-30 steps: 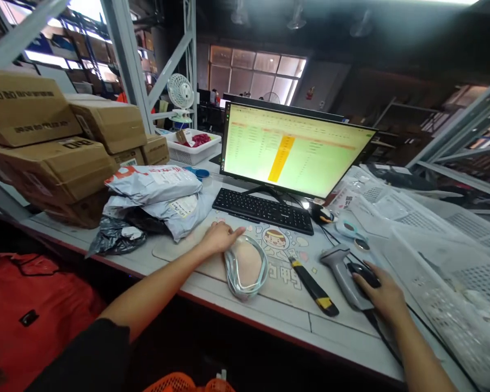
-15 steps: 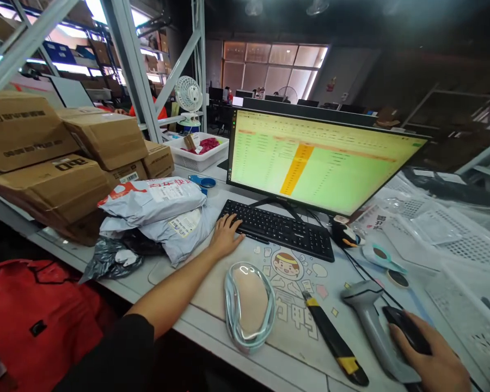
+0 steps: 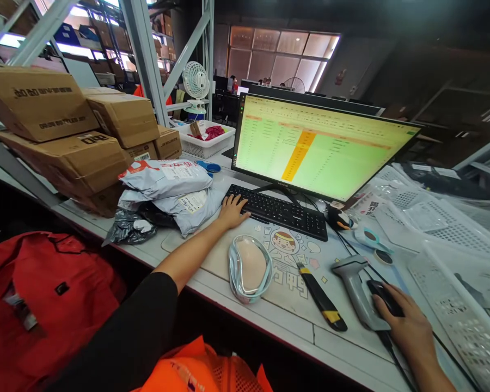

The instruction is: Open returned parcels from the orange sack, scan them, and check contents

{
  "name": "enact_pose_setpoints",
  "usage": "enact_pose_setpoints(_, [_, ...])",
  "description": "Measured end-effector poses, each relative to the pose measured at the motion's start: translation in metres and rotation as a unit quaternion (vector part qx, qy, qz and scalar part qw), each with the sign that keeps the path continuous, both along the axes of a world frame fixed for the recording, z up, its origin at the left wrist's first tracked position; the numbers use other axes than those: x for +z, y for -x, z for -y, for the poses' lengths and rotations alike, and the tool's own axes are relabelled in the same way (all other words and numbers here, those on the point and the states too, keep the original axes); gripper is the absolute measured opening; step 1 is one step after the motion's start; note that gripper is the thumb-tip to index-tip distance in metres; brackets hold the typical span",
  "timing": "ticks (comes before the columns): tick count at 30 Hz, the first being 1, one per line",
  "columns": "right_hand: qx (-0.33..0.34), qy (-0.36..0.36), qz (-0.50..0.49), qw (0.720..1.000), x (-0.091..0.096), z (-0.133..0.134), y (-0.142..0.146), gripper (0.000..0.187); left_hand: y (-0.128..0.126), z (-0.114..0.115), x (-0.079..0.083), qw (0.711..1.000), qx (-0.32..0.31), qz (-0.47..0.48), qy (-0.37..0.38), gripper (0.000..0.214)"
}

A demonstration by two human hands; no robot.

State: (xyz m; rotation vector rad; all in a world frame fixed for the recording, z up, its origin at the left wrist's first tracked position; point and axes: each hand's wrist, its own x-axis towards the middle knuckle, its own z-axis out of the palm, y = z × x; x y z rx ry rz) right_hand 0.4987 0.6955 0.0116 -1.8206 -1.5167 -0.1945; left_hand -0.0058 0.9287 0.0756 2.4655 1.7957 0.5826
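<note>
My left hand (image 3: 232, 212) lies with its fingers spread over the left end of a black keyboard (image 3: 288, 213). My right hand (image 3: 410, 324) is curled over a black computer mouse (image 3: 386, 298). Just left of the mouse lies a grey handheld barcode scanner (image 3: 356, 289). A black and yellow utility knife (image 3: 322, 299) rests on the printed desk mat (image 3: 283, 296). Between my left forearm and the knife is a clear, oval, shiny item with a pale blue rim (image 3: 232, 264). Behind the keyboard, the monitor (image 3: 261, 147) displays a spreadsheet with one orange column.
Cardboard boxes (image 3: 61, 158) are stacked on the left, beside grey-white mailing bags (image 3: 167, 177). White baskets (image 3: 465, 288) stand at the right; another basket (image 3: 206, 146) holds red items near a small fan (image 3: 196, 81). Tape rolls (image 3: 383, 257) lie right of the keyboard.
The camera view has tilted down, bringing orange clothing into the bottom of the picture. My left hand stays on the keyboard and my right hand on the mouse.
</note>
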Motion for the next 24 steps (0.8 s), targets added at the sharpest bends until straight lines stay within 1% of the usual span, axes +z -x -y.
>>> enact_pose_setpoints(4, [-0.002, -0.003, 0.003, 1.000, -0.002, 0.003, 0.003, 0.061, 0.000, -0.004, -0.003, 1.000, 0.017, 0.005, -0.010, 0.065])
enact_pose_setpoints(8, [-0.006, 0.011, 0.000, 1.000, -0.004, 0.004, 0.001, 0.059, 0.002, -0.006, -0.011, 1.000, 0.000, -0.001, -0.018, 0.065])
enact_pose_setpoints(12, [-0.016, 0.040, 0.008, 0.999, 0.003, 0.005, 0.006, 0.057, 0.003, -0.005, -0.013, 1.000, -0.007, 0.002, -0.022, 0.066])
enact_pose_setpoints(14, [-0.026, 0.035, 0.001, 0.999, 0.008, 0.005, 0.010, 0.058, 0.003, -0.004, -0.013, 1.000, -0.008, 0.006, -0.026, 0.066])
enact_pose_setpoints(17, [-0.021, 0.032, -0.006, 0.999, 0.011, 0.005, 0.014, 0.059, 0.003, -0.002, -0.013, 1.000, -0.008, 0.009, -0.026, 0.065])
enact_pose_setpoints(20, [-0.029, 0.041, -0.014, 0.999, 0.009, 0.004, 0.011, 0.060, 0.003, -0.002, -0.014, 1.000, -0.006, 0.007, -0.025, 0.065])
enact_pose_setpoints(24, [-0.026, 0.015, -0.028, 0.999, 0.003, 0.001, 0.004, 0.067, 0.002, -0.003, -0.014, 1.000, -0.009, 0.005, -0.024, 0.065])
